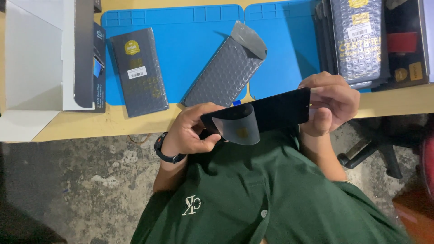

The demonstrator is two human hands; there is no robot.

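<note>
Both hands, left (pixel 187 133) and right (pixel 330 104), pinch the black screen panel (pixel 271 113) by its ends above the table (pixel 113 124) edge (film tab (pixel 237 129) dangling); a loose pinch could drop it.

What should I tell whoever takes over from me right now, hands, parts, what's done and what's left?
Left hand: grips the left end of the black phone screen panel, thumb by the flex cable hanging from it.
Right hand: holds the panel's right end, above the lap and off the desk.
On the blue mat: an opened, empty-looking bubble pouch and a sealed pouch; more pouches stacked at right.
Done: one panel unpacked.
Left: sealed pouches unopened.
</note>
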